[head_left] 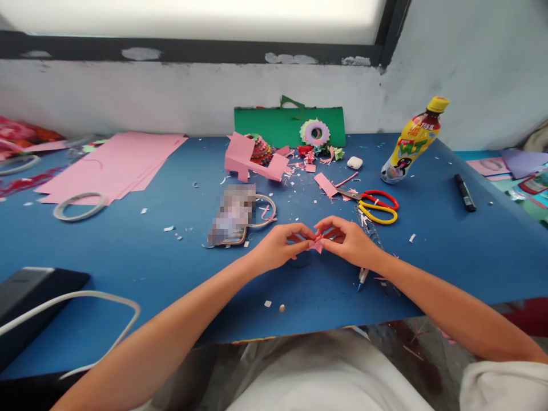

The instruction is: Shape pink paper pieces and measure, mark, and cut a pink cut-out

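Note:
A small folded piece of pink paper [317,244] is pinched between my two hands, above the blue table near its front edge. My left hand [283,245] grips its left side with thumb and fingertips. On its right side, my right hand [347,241] holds it the same way. Red-and-yellow-handled scissors [377,206] lie behind my right hand, their blades by a pink strip [325,185]. A phone [233,216] and a tape ring [264,211] are behind my left hand. Partly under my right forearm are a clear ruler [369,227] and a blue-tipped pen [362,278].
Cut pink paper [240,153], a green sheet [268,125] and a paper ring [315,132] stand at the back. A bottle [411,140] and black marker [464,193] are at right. Pink sheets [115,162], another tape ring [79,206] and a white cable [98,294] are at left.

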Tool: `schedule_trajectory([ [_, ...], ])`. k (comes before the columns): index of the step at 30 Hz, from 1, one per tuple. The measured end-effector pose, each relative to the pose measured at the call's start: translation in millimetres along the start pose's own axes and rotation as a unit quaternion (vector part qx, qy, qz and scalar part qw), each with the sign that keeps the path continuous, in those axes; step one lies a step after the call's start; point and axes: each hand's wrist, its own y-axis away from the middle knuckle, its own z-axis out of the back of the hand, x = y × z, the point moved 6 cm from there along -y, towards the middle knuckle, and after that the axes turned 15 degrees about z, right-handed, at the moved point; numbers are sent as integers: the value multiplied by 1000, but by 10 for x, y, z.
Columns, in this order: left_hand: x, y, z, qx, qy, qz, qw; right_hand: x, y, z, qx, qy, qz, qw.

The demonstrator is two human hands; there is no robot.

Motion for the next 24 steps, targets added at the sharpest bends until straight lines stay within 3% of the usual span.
schedule_trajectory([
  [10,-63,130,-31,-69,152,73,983,117,19,-55,-48,-5,43,998],
  [16,-60,161,-45,-51,242,110,963,215,42,-96,-83,16,85,993],
  [24,-69,199,-42,-33,270,105,956,253,50,-85,-40,-1,88,995],
])
